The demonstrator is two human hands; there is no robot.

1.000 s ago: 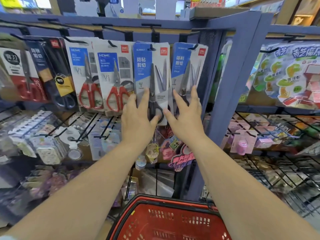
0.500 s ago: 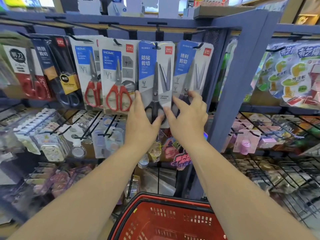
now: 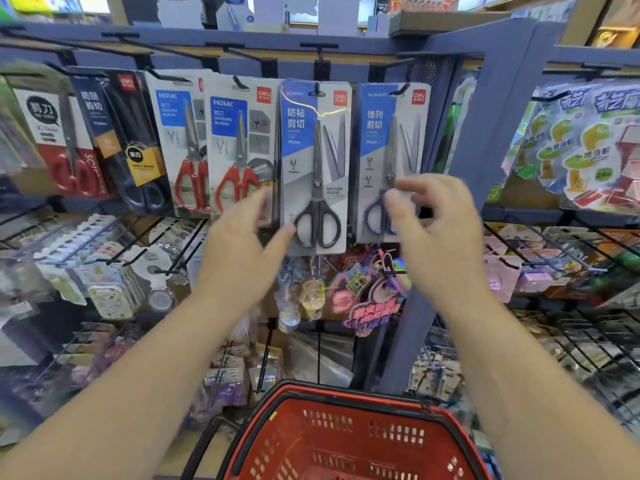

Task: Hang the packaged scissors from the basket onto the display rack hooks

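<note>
The display rack [image 3: 485, 116] fills your view. Its top bar carries a row of hooks, so every card hangs flat and faces you. Below your forearms sits the red basket [image 3: 346, 393], close under the rack so each reach is short. The part of it you can see holds no packs, so by my reading little or nothing is left to hang.

The packaged scissors are on the rack. The red-handled packs [image 3: 239, 150] hang to the left, the black-handled pack [image 3: 317, 161] in the middle, and the blue-handled pack [image 3: 391, 133] just beside it, by the blue post.

Your left hand [image 3: 239, 247] hovers at the lower left edge of the black-handled pack. Your right hand [image 3: 440, 230] is in front of the blue-handled pack's lower half. That placement suits squaring the cards so they hang straight.

Your left fingers [image 3: 258, 206] are spread and relaxed, and your right fingers [image 3: 412, 185] are loosely curled. Neither hand holds anything. Both hands are blurred, so I cannot tell whether your left thumb touches the card's edge.

The middle hook [image 3: 317, 88] passes through the slot in the black-handled pack's card, which hangs straight.
</note>
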